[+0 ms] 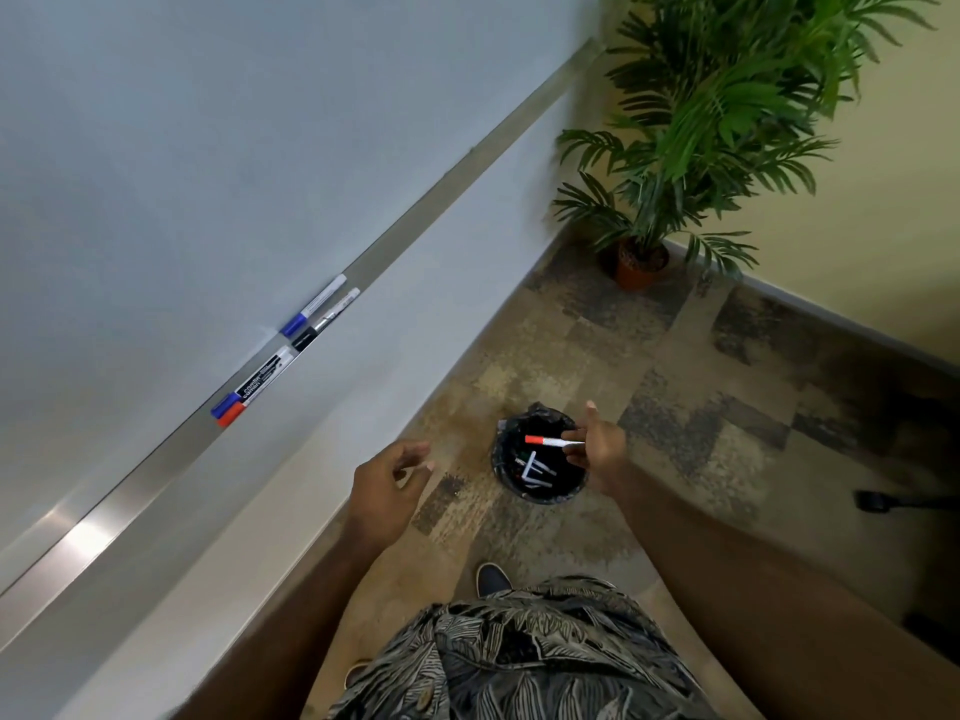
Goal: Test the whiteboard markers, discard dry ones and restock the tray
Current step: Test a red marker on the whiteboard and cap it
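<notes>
On the carpet [571, 330] stood a black bin [500, 462]. Above the bin, the right hand [602, 452] pinched a red-capped marker [548, 441] by one end, while the left hand [387, 491], beside the bin, hung with loose, empty fingers. If released crookedly, the marker might strike the rim and miss the bin.

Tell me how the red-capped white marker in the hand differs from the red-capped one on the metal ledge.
The held marker hangs over the black bin, pinched by the right hand; the ledge marker lies on the metal ledge beside a blue-capped marker. Both have red caps.
</notes>
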{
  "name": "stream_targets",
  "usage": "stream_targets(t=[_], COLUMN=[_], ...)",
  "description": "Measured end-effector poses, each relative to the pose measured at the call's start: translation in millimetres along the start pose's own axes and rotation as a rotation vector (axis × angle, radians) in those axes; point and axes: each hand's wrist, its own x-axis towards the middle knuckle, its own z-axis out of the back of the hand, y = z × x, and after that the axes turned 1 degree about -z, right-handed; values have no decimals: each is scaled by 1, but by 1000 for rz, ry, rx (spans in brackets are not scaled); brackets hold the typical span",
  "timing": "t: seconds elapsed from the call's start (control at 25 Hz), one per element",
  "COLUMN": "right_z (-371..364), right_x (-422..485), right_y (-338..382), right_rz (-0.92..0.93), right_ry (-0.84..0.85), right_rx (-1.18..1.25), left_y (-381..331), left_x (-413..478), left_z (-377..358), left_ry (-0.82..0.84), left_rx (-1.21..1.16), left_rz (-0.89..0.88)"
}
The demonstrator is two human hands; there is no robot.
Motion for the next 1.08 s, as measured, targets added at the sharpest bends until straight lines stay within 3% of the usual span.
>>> stream_targets(t=[0.08, 0.24, 0.48, 0.76, 1.08], right_z=[15, 33, 11, -59, -149], right_x=[4, -6, -28, -69, -138], right_y=[-7, -10, -18, -28, -54], right_rz=[103, 305, 444, 793, 1079], right_ry=[-37, -25, 114, 452, 685], right_rx=[-146, -663, -914, -1276, -1351], left_y=[4, 13, 35, 61, 100], left_x=[-1, 2, -1, -43, -138], left_z=[1, 3, 5, 36, 93], left_ry=[9, 128, 227, 78, -176], left_rx=[88, 413, 690, 780, 778], left_rz=[6, -17, 36, 200, 412])
